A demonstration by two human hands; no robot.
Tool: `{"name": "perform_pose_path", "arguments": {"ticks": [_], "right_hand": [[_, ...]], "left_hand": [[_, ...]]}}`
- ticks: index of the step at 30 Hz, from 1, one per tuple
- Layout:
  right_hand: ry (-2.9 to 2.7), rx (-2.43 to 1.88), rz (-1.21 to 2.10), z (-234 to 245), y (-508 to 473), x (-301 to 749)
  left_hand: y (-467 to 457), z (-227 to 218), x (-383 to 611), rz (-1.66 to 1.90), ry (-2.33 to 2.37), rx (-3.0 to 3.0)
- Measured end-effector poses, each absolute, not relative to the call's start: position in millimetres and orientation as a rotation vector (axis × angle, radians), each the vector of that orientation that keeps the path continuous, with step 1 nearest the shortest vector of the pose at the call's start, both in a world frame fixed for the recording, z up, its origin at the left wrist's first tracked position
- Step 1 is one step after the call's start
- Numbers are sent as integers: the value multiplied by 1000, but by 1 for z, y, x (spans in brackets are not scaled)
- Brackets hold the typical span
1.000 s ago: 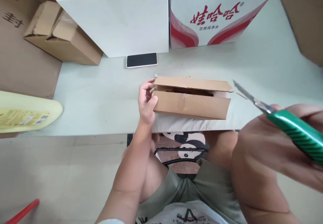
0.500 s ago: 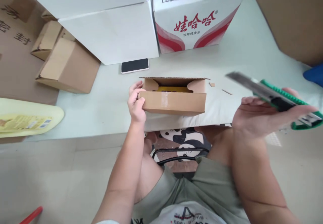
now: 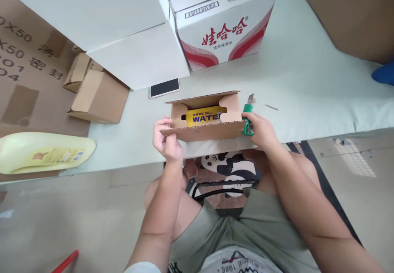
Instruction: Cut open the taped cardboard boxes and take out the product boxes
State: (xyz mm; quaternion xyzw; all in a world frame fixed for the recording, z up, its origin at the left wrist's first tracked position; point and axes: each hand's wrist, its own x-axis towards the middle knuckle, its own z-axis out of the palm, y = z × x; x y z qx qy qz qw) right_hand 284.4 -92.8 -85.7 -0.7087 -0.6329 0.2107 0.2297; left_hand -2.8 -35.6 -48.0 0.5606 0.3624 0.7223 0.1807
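At bench edge: small carton [image 3: 205,130] open, both hands on it.
Left hand [image 3: 166,141] pinches near flap; right hand [image 3: 260,129] grips green cutter [image 3: 246,119] against the side. Best keep blade clear, box steady.

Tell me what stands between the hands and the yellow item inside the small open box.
Two inner flaps overlap the ends of the yellow item; its middle is open. The left hand grips the small open box; the right hand holds a green knife against it.
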Motion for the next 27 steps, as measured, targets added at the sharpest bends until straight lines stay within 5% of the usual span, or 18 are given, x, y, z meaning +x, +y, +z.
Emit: {"name": "perform_pose_path", "arguments": {"ticks": [13, 20, 27], "right_hand": [[-1829, -2149, 350, -92, -89, 291], [-1845, -2238, 264, -99, -87, 294], [-1567, -2016, 320, -97, -83, 302]], "left_hand": [[-34, -69, -34, 1765, 919, 1885], [-21, -46, -41, 1151, 911, 2194], [-26, -34, -46, 1020, 927, 2260]]}}
